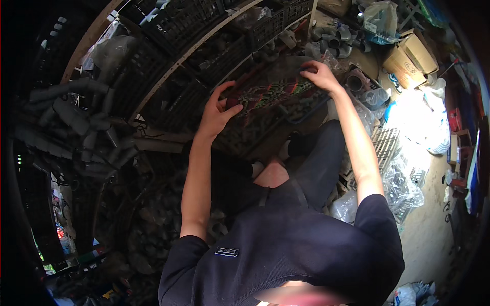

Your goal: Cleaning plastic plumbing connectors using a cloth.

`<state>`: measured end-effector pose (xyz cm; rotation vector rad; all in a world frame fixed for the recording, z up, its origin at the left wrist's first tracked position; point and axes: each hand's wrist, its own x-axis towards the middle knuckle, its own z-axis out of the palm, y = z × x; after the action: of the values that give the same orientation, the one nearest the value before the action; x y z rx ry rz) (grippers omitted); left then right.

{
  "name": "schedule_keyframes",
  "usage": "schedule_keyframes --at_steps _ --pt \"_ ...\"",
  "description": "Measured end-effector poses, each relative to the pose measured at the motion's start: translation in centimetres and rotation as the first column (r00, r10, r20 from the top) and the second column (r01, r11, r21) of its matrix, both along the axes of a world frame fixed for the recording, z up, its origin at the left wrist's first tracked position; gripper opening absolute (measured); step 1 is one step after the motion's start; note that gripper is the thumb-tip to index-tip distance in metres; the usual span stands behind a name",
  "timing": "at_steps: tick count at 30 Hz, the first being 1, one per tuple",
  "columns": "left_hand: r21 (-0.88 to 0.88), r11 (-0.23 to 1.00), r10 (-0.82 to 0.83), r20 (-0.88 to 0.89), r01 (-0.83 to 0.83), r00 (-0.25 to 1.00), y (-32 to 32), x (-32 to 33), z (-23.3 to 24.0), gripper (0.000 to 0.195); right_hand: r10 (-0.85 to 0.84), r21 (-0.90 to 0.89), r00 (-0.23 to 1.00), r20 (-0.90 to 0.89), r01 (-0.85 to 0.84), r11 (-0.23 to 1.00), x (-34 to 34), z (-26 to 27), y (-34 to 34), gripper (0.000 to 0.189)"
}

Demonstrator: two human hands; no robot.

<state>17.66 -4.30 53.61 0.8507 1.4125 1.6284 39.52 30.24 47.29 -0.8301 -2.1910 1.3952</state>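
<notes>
A patterned cloth (pixel 273 93) in dark red, green and orange stretches between my two hands, over the low containers in front of me. My left hand (pixel 220 111) grips its left end, thumb on the near side and fingers curled over the far edge. At the other end, my right hand (pixel 321 76) pinches the upper right corner between thumb and fingers. Below the cloth, partly covered by it, a blue-rimmed tray (pixel 300 121) holds several small grey pieces. Shadow hides the cloth's far side.
Black plastic crates (pixel 183 23) fill the shelving (pixel 199 42) at the upper left. Grey pipe fittings (pixel 338 38) lie heaped at the upper right, near a cardboard box (pixel 411 61). Grey pipes (pixel 72 114) jut out on the left. Clear plastic bags (pixel 402 187) lie at right.
</notes>
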Motion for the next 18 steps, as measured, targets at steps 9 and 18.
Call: schedule_keyframes --at_steps 9,18 --pt "-0.209 0.974 -0.18 -0.477 0.088 0.861 0.7 -0.9 5.8 0.033 -0.366 -0.713 0.929 -0.05 0.224 0.665 -2.0 -7.9 -16.0 0.031" --pt "-0.249 0.964 -0.187 -0.387 0.093 0.903 -2.4 -1.9 7.3 0.04 -0.299 -0.965 0.923 -0.241 -0.261 -0.027 -3.7 -10.9 -27.8 0.068"
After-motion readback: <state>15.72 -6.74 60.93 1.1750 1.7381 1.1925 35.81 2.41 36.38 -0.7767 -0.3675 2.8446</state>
